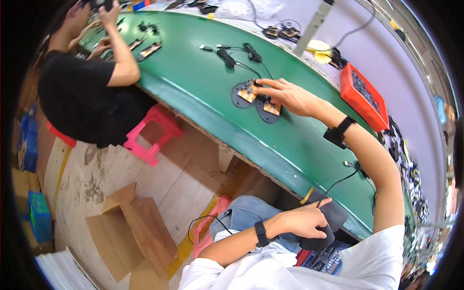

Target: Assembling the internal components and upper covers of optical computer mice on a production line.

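On the green work table, two round black bases with small circuit boards lie side by side: one base at left, the other base nearer me. My right hand reaches over them, fingers stretched apart, fingertips at the boards. Black cables run from the bases to plugs farther back. At the table's near edge, my left hand curls round a dark rounded piece, its index finger pointing out over a dark grey pad. A thin black cable passes by that finger.
A red bin of small dark parts stands at the back right. A blue tray of parts sits below my left hand. At the left, a co-worker in black works beside a pink stool. An open cardboard box lies on the floor.
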